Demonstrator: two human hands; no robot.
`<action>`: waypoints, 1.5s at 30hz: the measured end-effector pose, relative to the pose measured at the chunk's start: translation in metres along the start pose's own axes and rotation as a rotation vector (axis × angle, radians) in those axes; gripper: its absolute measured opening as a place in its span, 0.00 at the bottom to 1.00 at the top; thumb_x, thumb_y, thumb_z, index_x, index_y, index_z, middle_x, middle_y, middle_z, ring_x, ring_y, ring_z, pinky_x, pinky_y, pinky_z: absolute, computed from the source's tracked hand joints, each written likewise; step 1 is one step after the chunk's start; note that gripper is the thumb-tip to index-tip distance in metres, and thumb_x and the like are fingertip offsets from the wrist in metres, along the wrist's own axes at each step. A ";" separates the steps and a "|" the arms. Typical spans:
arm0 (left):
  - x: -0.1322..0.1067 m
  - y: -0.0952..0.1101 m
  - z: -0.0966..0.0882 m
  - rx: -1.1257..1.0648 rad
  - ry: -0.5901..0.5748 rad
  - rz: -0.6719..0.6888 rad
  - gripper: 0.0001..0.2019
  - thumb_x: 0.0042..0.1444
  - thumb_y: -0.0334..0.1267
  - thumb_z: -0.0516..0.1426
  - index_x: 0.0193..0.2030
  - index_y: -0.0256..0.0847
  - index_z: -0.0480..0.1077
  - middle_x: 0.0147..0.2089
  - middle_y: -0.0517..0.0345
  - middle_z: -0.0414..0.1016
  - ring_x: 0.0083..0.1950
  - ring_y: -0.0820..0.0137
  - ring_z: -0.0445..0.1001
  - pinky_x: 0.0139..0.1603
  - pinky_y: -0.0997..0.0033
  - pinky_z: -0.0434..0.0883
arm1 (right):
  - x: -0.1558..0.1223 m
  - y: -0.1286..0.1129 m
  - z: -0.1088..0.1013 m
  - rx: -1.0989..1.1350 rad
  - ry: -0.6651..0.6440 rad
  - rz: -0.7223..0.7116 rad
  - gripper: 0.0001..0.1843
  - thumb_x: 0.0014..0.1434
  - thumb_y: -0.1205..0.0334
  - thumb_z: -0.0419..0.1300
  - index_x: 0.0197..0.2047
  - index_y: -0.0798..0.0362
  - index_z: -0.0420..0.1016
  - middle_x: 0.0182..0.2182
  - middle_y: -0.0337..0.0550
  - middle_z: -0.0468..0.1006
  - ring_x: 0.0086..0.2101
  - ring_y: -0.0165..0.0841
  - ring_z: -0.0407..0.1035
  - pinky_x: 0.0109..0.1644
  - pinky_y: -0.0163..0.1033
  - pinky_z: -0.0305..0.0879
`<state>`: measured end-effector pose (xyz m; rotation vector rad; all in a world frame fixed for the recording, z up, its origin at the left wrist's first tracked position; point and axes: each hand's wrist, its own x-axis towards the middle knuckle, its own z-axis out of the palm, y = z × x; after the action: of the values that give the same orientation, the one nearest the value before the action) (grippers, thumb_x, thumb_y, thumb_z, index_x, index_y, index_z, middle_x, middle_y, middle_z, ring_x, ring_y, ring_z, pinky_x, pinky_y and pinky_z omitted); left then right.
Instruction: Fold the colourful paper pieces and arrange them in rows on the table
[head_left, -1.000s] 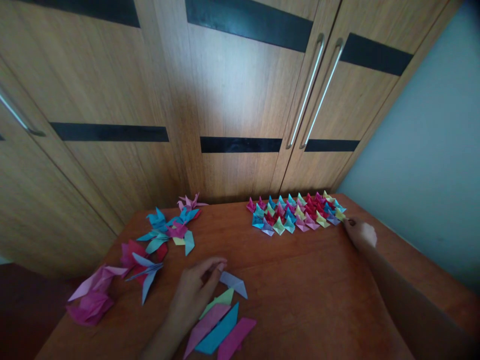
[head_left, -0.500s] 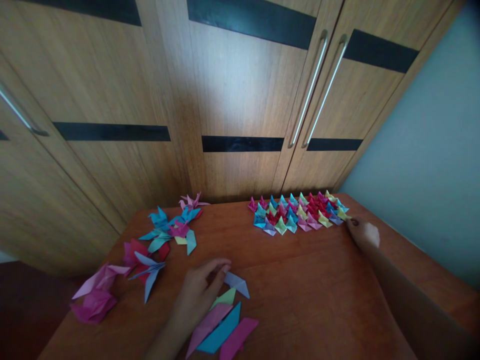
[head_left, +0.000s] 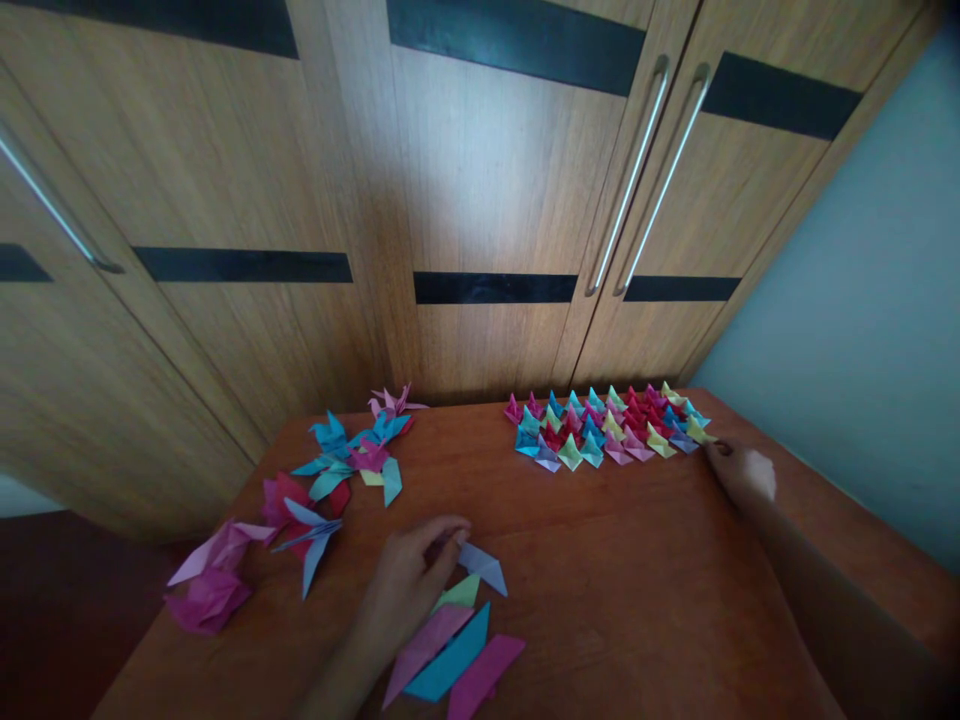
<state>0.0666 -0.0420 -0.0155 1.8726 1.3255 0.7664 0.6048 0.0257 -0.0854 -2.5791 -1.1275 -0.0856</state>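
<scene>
At six o'clock on the tabletop (head_left: 637,560), the left hand (head_left: 409,585) lays bent fingertips on the corner of a pale blue folded piece (head_left: 484,568), just above the folded paper strips (head_left: 450,660). Whether it pinches the piece I cannot tell. At two o'clock the right hand (head_left: 744,472), loosely curled, touches the end of the rows of small paper units (head_left: 611,430), and any grip there is hidden. Loose origami shapes (head_left: 330,470) lie at ten o'clock.

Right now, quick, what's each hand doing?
Left hand: open, fingertips on the lavender folded paper.
Right hand: curled by the rows of little folded papers; grip cannot be told.
</scene>
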 end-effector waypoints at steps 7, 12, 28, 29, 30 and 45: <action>-0.001 -0.001 0.002 0.018 -0.043 0.008 0.14 0.61 0.43 0.49 0.42 0.44 0.74 0.38 0.58 0.79 0.39 0.68 0.76 0.41 0.73 0.69 | -0.001 -0.001 -0.001 0.031 -0.011 0.028 0.25 0.57 0.46 0.50 0.50 0.50 0.75 0.42 0.57 0.77 0.42 0.50 0.71 0.38 0.45 0.64; -0.002 0.000 0.002 0.007 -0.060 0.014 0.14 0.61 0.42 0.48 0.42 0.44 0.75 0.38 0.58 0.79 0.38 0.68 0.76 0.40 0.73 0.70 | -0.003 -0.002 -0.002 0.073 0.012 0.037 0.28 0.57 0.47 0.52 0.58 0.52 0.66 0.43 0.59 0.76 0.45 0.50 0.69 0.40 0.45 0.63; -0.002 -0.007 -0.001 0.159 0.188 0.113 0.12 0.59 0.36 0.50 0.45 0.43 0.72 0.51 0.53 0.73 0.53 0.64 0.70 0.55 0.63 0.66 | -0.101 -0.048 0.004 0.889 0.332 0.297 0.25 0.55 0.58 0.47 0.52 0.62 0.65 0.37 0.57 0.75 0.31 0.39 0.72 0.26 0.38 0.66; -0.002 -0.009 -0.002 0.185 0.205 0.114 0.12 0.59 0.36 0.51 0.46 0.43 0.72 0.51 0.52 0.72 0.54 0.63 0.69 0.56 0.61 0.65 | -0.115 -0.058 0.004 0.931 0.305 0.270 0.23 0.54 0.57 0.49 0.49 0.61 0.68 0.32 0.51 0.74 0.28 0.36 0.71 0.25 0.36 0.65; -0.002 -0.011 -0.003 0.210 0.209 0.111 0.12 0.59 0.36 0.51 0.46 0.43 0.72 0.52 0.52 0.72 0.55 0.63 0.69 0.57 0.60 0.64 | -0.130 -0.068 0.004 0.978 0.284 0.248 0.20 0.53 0.56 0.51 0.46 0.59 0.69 0.28 0.45 0.73 0.25 0.33 0.69 0.24 0.34 0.64; -0.010 -0.004 -0.024 0.135 -0.204 0.202 0.19 0.48 0.38 0.61 0.49 0.45 0.71 0.49 0.54 0.72 0.50 0.63 0.70 0.52 0.66 0.67 | -0.275 -0.234 -0.010 0.812 -0.451 -0.687 0.10 0.56 0.62 0.53 0.35 0.49 0.75 0.22 0.36 0.75 0.26 0.31 0.70 0.31 0.32 0.61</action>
<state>0.0420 -0.0454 -0.0059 2.1541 1.0949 0.5779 0.2475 -0.0223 -0.0630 -1.4578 -1.7052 0.6782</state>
